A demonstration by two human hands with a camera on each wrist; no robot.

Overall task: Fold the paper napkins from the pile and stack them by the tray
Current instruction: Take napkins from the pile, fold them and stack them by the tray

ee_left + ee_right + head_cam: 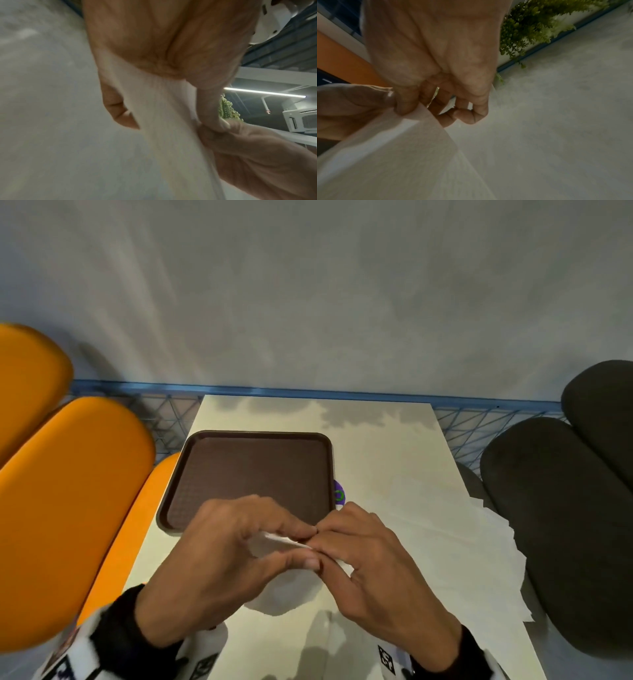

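Observation:
A white paper napkin (274, 544) hangs lifted above the table's near middle, pinched at its top edge by both hands. My left hand (239, 546) grips it between thumb and fingers, and my right hand (363, 553) pinches the same edge, fingertips meeting the left's. In the left wrist view the napkin (164, 121) drops as a sheet under the palm; in the right wrist view the napkin (399, 155) spreads down from the thumb. The brown tray (253, 474) lies just beyond the hands. The pile of white napkins (479, 542) lies spread at the table's right edge.
The cream table (387, 440) stands against a grey wall. Orange seats (68, 508) sit at the left, dark seats (565, 508) at the right. A small purple and green object (339, 493) peeks out beside the tray's right rim. A blue wire rail (144, 405) runs behind the table.

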